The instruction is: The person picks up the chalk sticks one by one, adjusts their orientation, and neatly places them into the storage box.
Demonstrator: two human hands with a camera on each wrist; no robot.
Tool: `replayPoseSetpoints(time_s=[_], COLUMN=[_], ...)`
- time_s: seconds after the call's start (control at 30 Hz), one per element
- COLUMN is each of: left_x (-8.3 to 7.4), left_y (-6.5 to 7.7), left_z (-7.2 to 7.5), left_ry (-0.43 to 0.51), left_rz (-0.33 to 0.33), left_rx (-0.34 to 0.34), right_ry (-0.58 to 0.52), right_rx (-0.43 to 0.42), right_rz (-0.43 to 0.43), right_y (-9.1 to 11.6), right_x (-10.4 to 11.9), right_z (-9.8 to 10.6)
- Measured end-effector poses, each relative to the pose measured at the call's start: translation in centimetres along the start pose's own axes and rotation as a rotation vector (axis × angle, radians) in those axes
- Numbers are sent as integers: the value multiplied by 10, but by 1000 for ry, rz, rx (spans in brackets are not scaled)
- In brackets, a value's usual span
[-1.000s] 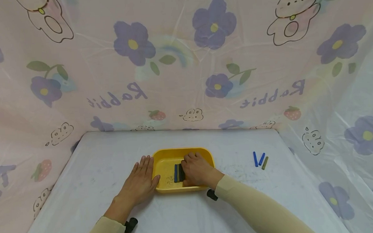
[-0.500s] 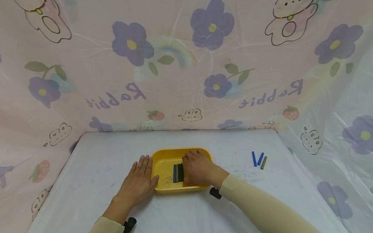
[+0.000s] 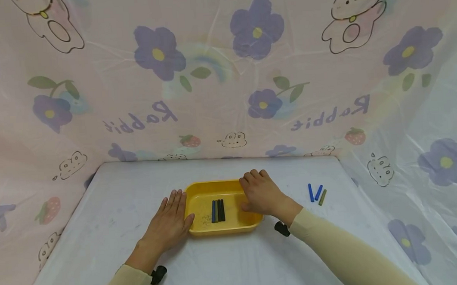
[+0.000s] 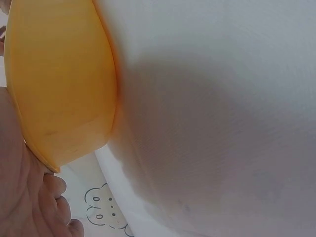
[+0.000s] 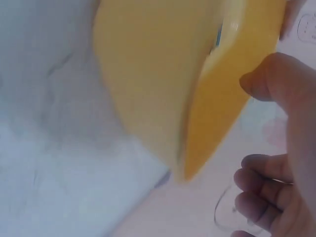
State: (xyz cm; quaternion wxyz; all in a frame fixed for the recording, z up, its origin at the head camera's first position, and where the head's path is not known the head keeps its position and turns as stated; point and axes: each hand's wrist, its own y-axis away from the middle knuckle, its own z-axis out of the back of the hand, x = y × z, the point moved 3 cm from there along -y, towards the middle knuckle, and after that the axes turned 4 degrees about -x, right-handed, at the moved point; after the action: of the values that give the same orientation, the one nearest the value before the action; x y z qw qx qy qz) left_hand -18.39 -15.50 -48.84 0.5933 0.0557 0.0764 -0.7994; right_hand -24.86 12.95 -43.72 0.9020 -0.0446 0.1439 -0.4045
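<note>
A yellow tray (image 3: 202, 233) stands in the middle of the table, with several short crayon-like sticks (image 3: 218, 210) lying side by side in it, blue, olive and black. My left hand (image 3: 170, 221) rests along the tray's left side, its fingers straight and its thumb over the rim. Over the tray's right end is my right hand (image 3: 263, 195), fingers loosely bent and holding nothing. In the right wrist view its thumb (image 5: 264, 79) overlaps the yellow wall, and a gap shows between thumb and fingers. The left wrist view has the left palm (image 4: 22, 182) against the tray's rim.
To the right on the white table (image 3: 235, 267) lie two blue sticks (image 3: 311, 193) and an olive stick (image 3: 322, 197). Behind the table hangs a patterned curtain (image 3: 210, 92), which also runs along both sides. Dark smudges mark the cloth right of the tray.
My right hand has left the row of sticks in the tray and moved right, to the tray's right end, uncovering the row. The left hand stays in place.
</note>
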Motion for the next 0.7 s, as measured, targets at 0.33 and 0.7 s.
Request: replayPoseSetpoints(time_s=[0.33, 0.7], left_x=[0, 1], left_y=[0, -1], left_z=[1, -3], left_ry=[14, 30], left_rz=[11, 16], left_rx=[1, 5], right_ry=[65, 106], right_rx=[-53, -129], right_rz=[-76, -116], right_y=[24, 60], right_x=[-46, -90], right_z=[13, 3])
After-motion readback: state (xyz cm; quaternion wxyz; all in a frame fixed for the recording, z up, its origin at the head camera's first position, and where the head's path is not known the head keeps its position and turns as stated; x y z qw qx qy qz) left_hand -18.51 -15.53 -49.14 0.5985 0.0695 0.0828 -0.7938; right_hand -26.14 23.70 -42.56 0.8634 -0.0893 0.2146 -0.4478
